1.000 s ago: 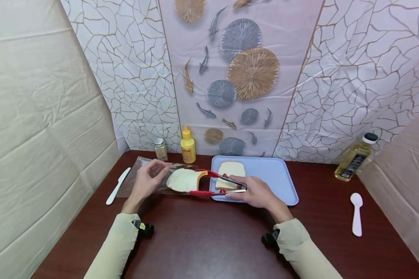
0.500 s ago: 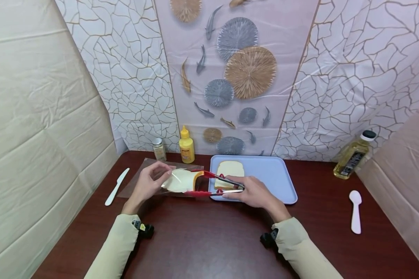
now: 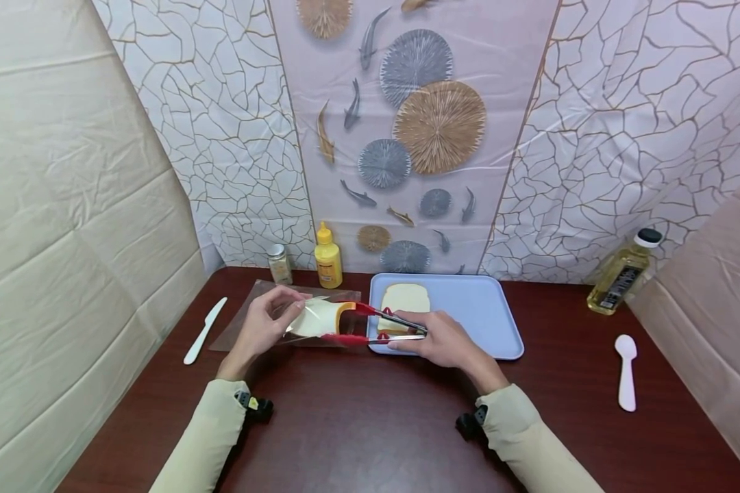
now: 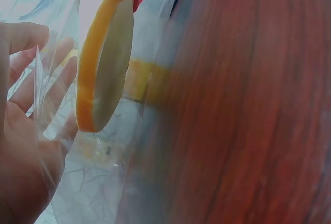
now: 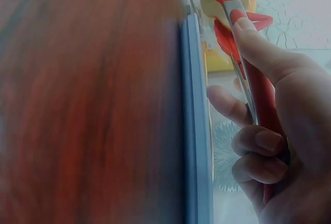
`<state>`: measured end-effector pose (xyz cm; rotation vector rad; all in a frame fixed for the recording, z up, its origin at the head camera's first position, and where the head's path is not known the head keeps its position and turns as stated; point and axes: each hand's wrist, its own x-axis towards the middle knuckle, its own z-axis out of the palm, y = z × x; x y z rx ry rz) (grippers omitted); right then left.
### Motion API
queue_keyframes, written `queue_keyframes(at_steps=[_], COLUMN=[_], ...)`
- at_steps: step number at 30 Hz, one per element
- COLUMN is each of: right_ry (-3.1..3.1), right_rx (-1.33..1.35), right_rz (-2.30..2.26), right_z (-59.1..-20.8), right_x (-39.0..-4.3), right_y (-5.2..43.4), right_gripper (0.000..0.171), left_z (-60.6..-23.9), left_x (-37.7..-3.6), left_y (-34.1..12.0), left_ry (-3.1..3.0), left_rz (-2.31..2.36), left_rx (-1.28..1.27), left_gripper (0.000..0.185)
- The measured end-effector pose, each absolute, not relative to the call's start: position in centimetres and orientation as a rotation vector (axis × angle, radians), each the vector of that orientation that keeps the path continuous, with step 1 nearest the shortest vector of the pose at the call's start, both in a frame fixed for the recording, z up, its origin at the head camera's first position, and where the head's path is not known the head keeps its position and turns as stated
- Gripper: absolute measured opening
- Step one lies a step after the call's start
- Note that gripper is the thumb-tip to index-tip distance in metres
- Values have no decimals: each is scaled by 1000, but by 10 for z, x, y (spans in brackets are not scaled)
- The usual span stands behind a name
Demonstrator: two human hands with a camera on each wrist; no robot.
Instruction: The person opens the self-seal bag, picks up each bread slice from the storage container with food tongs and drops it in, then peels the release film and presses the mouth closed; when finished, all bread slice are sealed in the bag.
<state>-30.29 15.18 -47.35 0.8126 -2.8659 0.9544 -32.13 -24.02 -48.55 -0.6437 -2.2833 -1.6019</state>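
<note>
My right hand grips a pair of tongs with red tips and metal arms. Between those tips is a slice of white bread with an orange-brown crust. Clear film of a plastic bag covers the slice's left part; how deep it reaches is hard to tell. My left hand pinches the bag's edge between thumb and fingers, beside the bread. The left wrist view shows the slice edge-on, near the fingers seen through the film.
Behind the tongs, a light blue tray carries another bread slice. A white knife lies left of the bag. At the back stand a spice jar and yellow squeeze bottle. An oil bottle and white spoon are at right.
The bag's film has come over the left part of the bread, and my left fingers now overlap that end. The tongs and slice have shifted slightly left.
</note>
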Motion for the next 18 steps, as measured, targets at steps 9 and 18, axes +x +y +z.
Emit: queue_keyframes(at_steps=[9, 18], right_ry=[-2833, -2845], right_rx=[823, 836], right_rz=[941, 938], right_z=[-476, -476], right_x=[-304, -312], right_y=[136, 111], right_gripper=[72, 73], left_z=[-486, -485], left_x=[-319, -321], left_y=[-239, -239], left_ry=[-2312, -2262], left_rz=[-1594, -1559], left_rx=[-610, -611], left_gripper=[14, 10])
